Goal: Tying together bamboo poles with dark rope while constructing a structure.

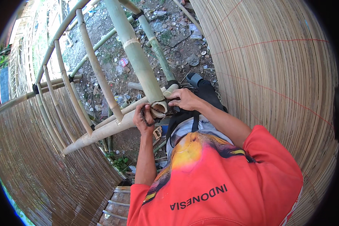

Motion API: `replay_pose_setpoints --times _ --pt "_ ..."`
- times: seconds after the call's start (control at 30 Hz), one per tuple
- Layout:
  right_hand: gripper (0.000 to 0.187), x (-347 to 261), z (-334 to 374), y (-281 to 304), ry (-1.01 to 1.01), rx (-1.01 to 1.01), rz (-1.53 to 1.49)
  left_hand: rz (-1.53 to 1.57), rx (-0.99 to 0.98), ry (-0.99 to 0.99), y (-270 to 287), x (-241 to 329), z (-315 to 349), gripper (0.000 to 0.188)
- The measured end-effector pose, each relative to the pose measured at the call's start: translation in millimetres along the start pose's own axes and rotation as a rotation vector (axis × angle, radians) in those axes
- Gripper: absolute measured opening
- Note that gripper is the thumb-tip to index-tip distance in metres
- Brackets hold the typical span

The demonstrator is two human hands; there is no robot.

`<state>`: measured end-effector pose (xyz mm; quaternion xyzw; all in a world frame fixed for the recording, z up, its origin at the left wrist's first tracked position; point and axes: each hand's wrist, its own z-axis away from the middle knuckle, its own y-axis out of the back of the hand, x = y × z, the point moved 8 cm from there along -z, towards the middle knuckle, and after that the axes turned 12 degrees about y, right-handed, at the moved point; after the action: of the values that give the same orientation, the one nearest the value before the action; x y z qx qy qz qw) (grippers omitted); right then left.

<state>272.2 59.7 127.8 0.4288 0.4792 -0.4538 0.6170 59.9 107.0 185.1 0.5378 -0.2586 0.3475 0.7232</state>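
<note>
My left hand (143,119) is closed around a dark fibre cord (147,121), which loops over its fingers. It sits beside the hollow, open end of a thick horizontal bamboo pole (98,133). From there the cord crosses in front of the pole's mouth toward my right hand (186,100). The right fingers are bent and pressed together at the other side of the joint, seemingly on the cord; their tips are partly hidden. A thick green bamboo post (137,62) meets the horizontal pole between my hands.
Thinner bamboo rungs (98,67) join the horizontal pole to a curved upper rail (49,60). Slatted bamboo screens (275,67) stand at right and lower left. A handsaw (158,132) lies below the joint. Stones and litter cover the ground (177,49).
</note>
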Motion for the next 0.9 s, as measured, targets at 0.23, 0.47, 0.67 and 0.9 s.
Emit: replay_pose_setpoints --times 0.23,0.47,0.67,0.9 --pt "0.050 28.8 7.0 -5.1 -0.006 0.039 -0.118 0.059 -0.008 -0.008 -3.9 4.0 -3.2 0.016" --pt "0.070 -0.5 5.3 5.8 -0.016 -0.002 -0.006 0.054 0.091 -0.007 1.5 23.6 0.4 0.013" --pt "0.049 -72.9 -1.0 19.3 0.282 0.191 0.272 0.091 0.107 0.038 5.9 19.1 -0.7 0.018" --pt "0.031 -129.0 -38.5 -4.6 0.602 0.090 0.548 0.133 0.118 0.091 5.1 10.1 -1.8 0.021"
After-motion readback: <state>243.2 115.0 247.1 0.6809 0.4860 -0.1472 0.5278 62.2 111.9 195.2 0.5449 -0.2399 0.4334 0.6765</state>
